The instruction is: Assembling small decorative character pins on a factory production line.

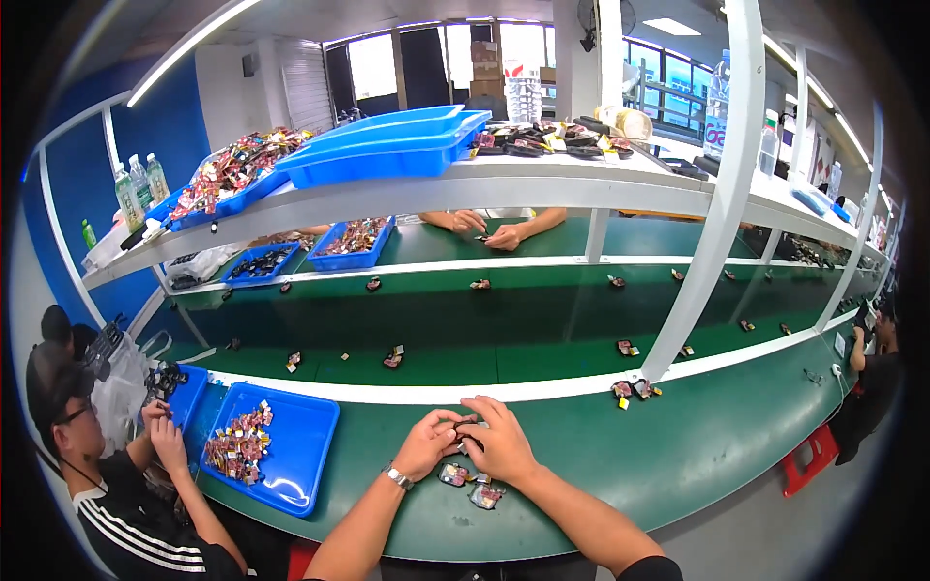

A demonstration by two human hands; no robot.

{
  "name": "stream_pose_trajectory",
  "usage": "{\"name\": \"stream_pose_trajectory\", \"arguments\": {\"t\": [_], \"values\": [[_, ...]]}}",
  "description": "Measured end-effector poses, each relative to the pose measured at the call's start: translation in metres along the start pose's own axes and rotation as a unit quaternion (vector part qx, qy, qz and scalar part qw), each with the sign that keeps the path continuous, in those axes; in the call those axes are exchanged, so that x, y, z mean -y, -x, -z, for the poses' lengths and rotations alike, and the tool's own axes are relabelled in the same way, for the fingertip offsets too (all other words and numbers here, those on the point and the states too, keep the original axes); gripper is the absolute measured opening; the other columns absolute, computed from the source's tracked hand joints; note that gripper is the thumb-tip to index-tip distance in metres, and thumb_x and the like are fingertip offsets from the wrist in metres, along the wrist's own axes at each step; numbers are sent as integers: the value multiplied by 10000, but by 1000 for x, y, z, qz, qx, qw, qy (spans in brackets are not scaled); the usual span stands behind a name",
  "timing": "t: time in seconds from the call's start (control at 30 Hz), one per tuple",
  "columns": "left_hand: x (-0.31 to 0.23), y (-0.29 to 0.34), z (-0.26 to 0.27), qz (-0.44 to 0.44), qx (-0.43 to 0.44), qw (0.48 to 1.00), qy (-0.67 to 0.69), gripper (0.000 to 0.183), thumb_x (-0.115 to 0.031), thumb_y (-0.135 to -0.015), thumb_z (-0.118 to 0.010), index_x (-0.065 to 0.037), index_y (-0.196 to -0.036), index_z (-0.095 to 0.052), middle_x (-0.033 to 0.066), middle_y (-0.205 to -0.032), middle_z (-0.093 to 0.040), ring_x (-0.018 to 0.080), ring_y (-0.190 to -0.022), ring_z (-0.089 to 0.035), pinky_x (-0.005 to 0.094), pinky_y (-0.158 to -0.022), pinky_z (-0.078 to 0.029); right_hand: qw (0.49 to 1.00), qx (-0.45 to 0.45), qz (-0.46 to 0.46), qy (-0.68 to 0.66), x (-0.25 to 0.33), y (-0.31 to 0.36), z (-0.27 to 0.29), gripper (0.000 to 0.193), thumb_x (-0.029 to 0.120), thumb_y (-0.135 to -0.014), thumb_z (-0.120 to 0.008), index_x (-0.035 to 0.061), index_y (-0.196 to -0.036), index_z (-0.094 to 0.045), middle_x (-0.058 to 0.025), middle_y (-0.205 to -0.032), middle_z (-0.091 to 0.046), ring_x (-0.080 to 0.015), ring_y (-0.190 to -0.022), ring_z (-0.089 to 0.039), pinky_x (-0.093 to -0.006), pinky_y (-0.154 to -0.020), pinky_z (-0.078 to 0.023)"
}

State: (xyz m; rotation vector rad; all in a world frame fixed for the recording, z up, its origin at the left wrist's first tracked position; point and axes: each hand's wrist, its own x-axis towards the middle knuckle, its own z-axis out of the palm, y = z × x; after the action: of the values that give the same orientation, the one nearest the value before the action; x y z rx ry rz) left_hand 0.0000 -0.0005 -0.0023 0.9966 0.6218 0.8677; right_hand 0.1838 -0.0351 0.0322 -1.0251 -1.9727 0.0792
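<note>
Nearest the camera, in the head view, the left forearm [360, 531] and the right forearm [587, 519] are being extended over the green worktop [601, 465], a silver-coloured watch [398, 477] being worn on the left wrist; a small dark part [467, 424] is being gripped just above the worktop, between the curled fingers of the left hand [429, 445] and the bent fingers of the right hand [500, 443]; it is being mostly hidden by them, so whether it is being pressed, turned or fitted cannot be told; the step in hand is being judged as close two-handed work on this one piece; for the next move, a steady hold from one hand and fine fingertip pressure from the other are probably being called for, with care for one small assembly [452, 473] and another assembly [486, 496], both being supported loose on the worktop just nearer the body; to the left, a heap of small parts [238, 445] is being held in a blue tray [308, 457]; beyond the white rail [378, 393], scattered pieces [392, 357] are being carried on a green surface [446, 339]; at far left, something small is being handled by a co-worker's hands [169, 441].
</note>
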Motion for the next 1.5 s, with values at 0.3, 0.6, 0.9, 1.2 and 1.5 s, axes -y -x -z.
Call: {"name": "stream_pose_trajectory", "arguments": {"t": [0.3,0.6,0.9,1.2,1.5], "values": [[4,1,-2,-21,-9,1000,-12,215,-39,-972,-497,-71,-1183,-475,117,-1281,-578,174,-1086,-601,318,-896,-521,997,-6,-12,-72,-8,2,-8,200,19,-720,-704,66,-915,-699,-104,-1239,-577,-325,-1186,-504,-418,-974,-447],[-1,-1,-7,-6,-33,999,-33,235,-20,-978,-460,-73,-1205,-489,62,-1192,-620,112,-1033,-604,243,-831,-522,999,7,49,17,-16,-2,2,204,32,-697,-703,85,-891,-668,-69,-1076,-610,-276,-984,-584,-377,-836,-505],[2,-2,-5,-15,-24,999,-32,238,-26,-975,-473,-77,-1205,-503,54,-1162,-628,101,-1001,-612,238,-818,-529,997,31,68,25,-12,-2,5,209,36,-719,-690,98,-918,-680,-46,-947,-625,-242,-886,-598,-349,-734,-523],[-1,-1,-8,-4,-42,998,-51,211,-52,-982,-478,-83,-1191,-493,67,-1178,-629,145,-1029,-615,293,-848,-528,998,48,16,-34,-19,4,2,183,40,-767,-649,114,-934,-647,-35,-973,-617,-243,-896,-599,-360,-747,-531],[0,0,-4,-2,-21,1000,-21,212,-58,-983,-474,-75,-1195,-476,92,-1227,-596,176,-1063,-601,339,-888,-526,999,0,41,10,-9,3,1,188,38,-764,-677,130,-927,-682,-28,-899,-640,-225,-823,-623,-339,-682,-551]]}}
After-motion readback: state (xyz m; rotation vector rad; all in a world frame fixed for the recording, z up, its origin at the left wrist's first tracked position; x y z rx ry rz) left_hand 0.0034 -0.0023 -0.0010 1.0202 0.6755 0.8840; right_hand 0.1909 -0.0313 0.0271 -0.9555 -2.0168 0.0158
